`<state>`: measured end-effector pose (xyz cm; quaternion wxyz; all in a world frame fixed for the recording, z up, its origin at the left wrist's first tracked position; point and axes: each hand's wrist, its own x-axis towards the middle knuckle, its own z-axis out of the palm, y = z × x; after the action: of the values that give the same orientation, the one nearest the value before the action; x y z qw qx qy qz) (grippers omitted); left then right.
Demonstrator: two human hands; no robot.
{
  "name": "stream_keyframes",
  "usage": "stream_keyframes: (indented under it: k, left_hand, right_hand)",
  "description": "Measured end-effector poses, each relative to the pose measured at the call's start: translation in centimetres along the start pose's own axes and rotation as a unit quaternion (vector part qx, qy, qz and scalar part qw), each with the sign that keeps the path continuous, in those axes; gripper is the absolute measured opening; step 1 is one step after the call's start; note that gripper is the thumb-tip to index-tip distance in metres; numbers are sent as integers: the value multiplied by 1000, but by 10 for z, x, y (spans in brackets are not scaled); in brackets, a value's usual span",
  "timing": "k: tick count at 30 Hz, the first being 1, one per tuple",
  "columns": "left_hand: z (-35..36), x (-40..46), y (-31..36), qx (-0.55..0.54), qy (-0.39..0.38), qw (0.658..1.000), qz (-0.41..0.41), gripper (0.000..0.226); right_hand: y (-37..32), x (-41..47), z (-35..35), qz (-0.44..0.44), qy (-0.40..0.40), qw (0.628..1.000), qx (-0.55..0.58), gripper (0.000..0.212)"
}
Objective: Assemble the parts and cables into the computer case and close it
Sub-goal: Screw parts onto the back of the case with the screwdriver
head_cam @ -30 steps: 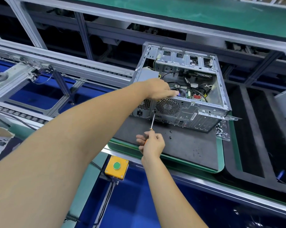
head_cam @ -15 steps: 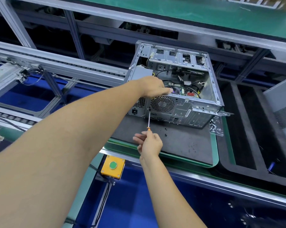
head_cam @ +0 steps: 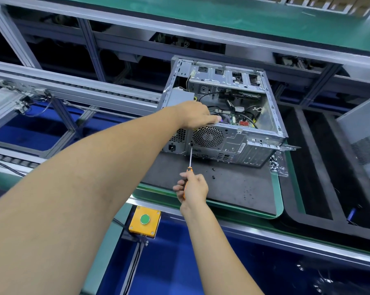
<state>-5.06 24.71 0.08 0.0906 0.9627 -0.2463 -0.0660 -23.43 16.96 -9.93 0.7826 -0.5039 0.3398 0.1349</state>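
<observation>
Right hand (head_cam: 193, 188) fingers grip screwdriver (head_cam: 189, 165) at case (head_cam: 233, 143) rear — left hand (head_cam: 195, 114) fingers flat on rim.

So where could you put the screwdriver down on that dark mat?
The dark mat is bare in front of the computer case, toward its green border, right of the right hand. A few small black bits lie close to the case, and a clear bag crowds the right edge.

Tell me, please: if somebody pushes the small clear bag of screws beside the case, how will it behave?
The bag of screws looks thin and floppy, so it would probably crumple and slide on the dark mat. Its contents likely shift rather than roll away.
</observation>
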Motion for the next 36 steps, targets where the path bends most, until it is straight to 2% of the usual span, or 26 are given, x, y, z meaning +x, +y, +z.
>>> stream_keyframes:
  k: [3, 6, 8, 10, 11, 13, 15, 16, 17, 19, 21, 22, 23, 24, 25, 27, 29, 30, 32, 33, 35, 36]
  left_hand:
    - [-1, 0, 1, 2, 2, 1000, 2, 65]
    - [0, 0, 1, -2, 3, 1000, -2, 65]
    - [0, 0, 0, -7, 2, 1000, -4, 65]
    - [1, 1, -1, -10, 4, 1000, -5, 65]
    - [2, 2, -1, -11, 7, 1000, -5, 64]
    - [3, 3, -3, -13, 9, 1000, -3, 64]
    - [4, 3, -4, -11, 10, 1000, 0, 63]
    - [4, 3, -5, -11, 12, 1000, 1, 64]
    - [5, 4, -5, -11, 13, 1000, 3, 64]
    - [6, 5, -5, -10, 13, 1000, 3, 65]
    - [5, 5, -6, -7, 12, 1000, 1, 65]
    - [5, 5, -6, -3, 11, 1000, 3, 65]
    - [5, 5, -6, -1, 11, 1000, 2, 65]
    - [5, 5, -6, -1, 13, 1000, 0, 65]
    - [5, 5, -5, -4, 15, 1000, -1, 65]
    - [5, 5, -5, -7, 15, 1000, -2, 65]
    - [5, 4, -4, -2, 14, 1000, -2, 66]
    - [4, 3, -3, -3, 16, 1000, -1, 66]
    - [5, 3, -4, -9, 17, 1000, 2, 66]
    - [5, 3, -4, -7, 17, 1000, 4, 67]
    - [3, 2, -3, -2, 16, 1000, 1, 67]
    - [3, 2, -2, -3, 15, 1000, 0, 67]
  right_hand:
    - [-4, 1, -2, 133, -76, 978, 139, 16]
    - [-2, -1, -1, 151, -89, 971, 165, 15]
    - [-1, 0, 2, 97, -45, 990, 88, 15]
    - [1, -2, 7, -4, 47, 997, -55, 16]
    - [2, -2, 9, -59, 105, 983, -140, 17]
    - [7, -4, 11, -155, 179, 927, -291, 18]
    - [15, -4, 10, -218, 189, 891, -349, 17]
    - [16, -2, 11, -232, 186, 891, -342, 16]
    - [16, 1, 11, -235, 180, 902, -313, 15]
    - [15, 1, 10, -197, 130, 951, -201, 14]
    - [13, 4, 9, -66, 26, 997, -14, 20]
    - [11, 3, 7, 22, -43, 994, 102, 23]
    - [10, 3, 5, 94, -100, 970, 201, 25]
    - [10, 3, 3, 133, -133, 947, 260, 25]
    - [11, 2, 2, 142, -141, 941, 273, 23]
    - [11, -1, 5, 108, -102, 967, 205, 14]
    - [7, -7, 9, 15, 7, 998, 57, 8]
    - [6, -6, 11, -54, 76, 995, -17, 6]
    - [6, -5, 13, -185, 190, 949, -173, 16]
    - [5, -5, 13, -235, 217, 915, -248, 23]
    - [5, -3, 8, -301, 222, 856, -358, 25]
    - [3, -1, 5, -303, 203, 857, -364, 23]
